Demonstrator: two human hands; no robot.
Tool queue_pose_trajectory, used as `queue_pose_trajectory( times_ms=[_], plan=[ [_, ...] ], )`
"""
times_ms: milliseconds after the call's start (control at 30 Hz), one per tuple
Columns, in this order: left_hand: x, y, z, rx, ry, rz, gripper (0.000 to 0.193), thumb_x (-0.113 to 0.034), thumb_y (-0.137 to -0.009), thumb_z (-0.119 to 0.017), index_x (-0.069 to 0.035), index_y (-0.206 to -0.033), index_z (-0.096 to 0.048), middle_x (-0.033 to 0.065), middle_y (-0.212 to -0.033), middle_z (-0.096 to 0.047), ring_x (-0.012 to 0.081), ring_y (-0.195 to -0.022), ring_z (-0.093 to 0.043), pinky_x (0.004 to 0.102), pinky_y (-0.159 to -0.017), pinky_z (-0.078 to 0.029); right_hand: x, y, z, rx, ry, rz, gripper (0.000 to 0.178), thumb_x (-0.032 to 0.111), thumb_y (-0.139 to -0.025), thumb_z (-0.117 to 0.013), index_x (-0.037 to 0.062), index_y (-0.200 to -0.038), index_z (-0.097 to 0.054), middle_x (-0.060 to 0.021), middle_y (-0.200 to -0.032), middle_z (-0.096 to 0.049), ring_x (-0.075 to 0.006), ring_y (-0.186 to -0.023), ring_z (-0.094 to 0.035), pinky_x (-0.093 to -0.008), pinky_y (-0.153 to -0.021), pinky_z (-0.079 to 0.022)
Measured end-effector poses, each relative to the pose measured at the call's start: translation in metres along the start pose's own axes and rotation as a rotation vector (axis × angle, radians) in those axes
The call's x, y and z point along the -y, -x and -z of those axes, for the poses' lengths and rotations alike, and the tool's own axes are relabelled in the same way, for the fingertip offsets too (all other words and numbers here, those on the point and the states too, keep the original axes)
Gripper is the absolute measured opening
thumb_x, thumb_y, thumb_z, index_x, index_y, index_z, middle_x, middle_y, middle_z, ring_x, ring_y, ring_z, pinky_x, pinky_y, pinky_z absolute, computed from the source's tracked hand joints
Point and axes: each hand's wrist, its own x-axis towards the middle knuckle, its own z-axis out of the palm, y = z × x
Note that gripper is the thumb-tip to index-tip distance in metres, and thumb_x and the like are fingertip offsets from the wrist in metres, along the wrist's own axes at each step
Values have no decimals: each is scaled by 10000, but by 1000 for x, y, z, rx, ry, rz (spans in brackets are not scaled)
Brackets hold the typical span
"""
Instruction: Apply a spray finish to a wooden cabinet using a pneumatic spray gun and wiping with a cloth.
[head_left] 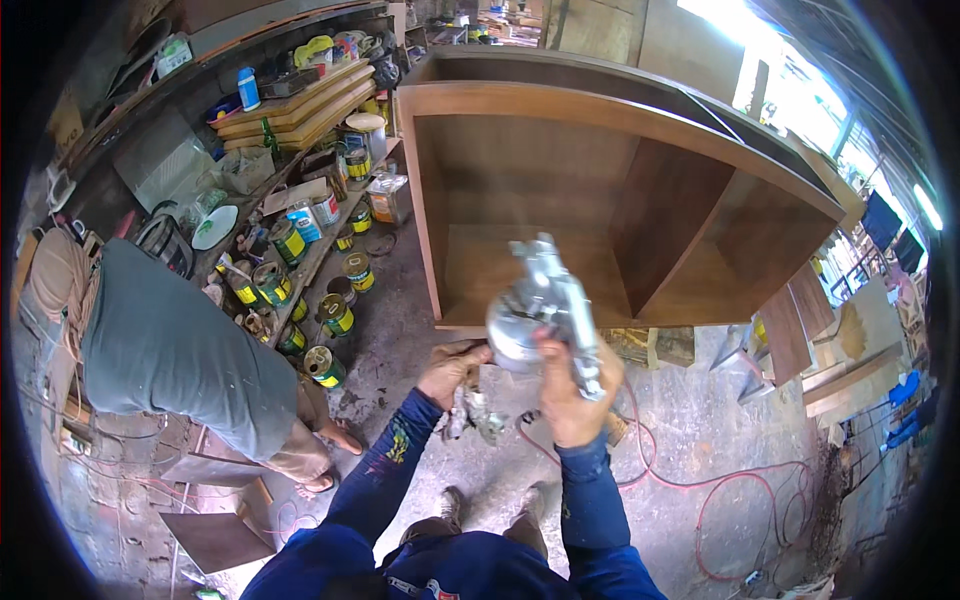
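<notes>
A silver spray gun (572,312) with a round metal cup (512,335) is in my right hand (577,395), its fingers wrapped round the handle. The gun is slightly blurred. Close to the cup, my left hand (455,370) is closed on a crumpled, stained rag (472,412) that hangs below the fingers. Whether the left fingertips touch the cup I cannot tell. Beyond the gun stands a brown wooden cabinet (520,180), its open front facing me, with an upright divider (672,225) splitting it into a wider left and a narrower right compartment.
Several paint cans (325,367) crowd the floor and a low shelf on the left. A person in grey shorts (190,340) stands close by at the left. A red hose (650,460) loops over the floor to my right. Wooden boards (800,310) lean at the far right.
</notes>
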Motion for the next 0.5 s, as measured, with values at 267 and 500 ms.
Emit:
queue_pose_trajectory(
  times_ms=[267,500],
  plan=[
    [-13,4,-6,75,64,-71,321,-164,-838,-790,46,-1054,-679,23,-736,-635,77,-486,-476,239,-427,-365,50,-19,1,117,88,257,370,318,-890,-742,-31,-991,-671,-80,-811,-674,-141,-704,-623,-279,-630,-481],
    [-19,-27,-56,205,-78,-73,358,-268,-832,-803,29,-996,-688,-9,-617,-568,68,-450,-456,247,-403,-356,50,-28,38,-93,222,69,319,260,-889,-737,-36,-996,-687,-86,-793,-693,-151,-712,-651,-307,-640,-500]
  ],
)
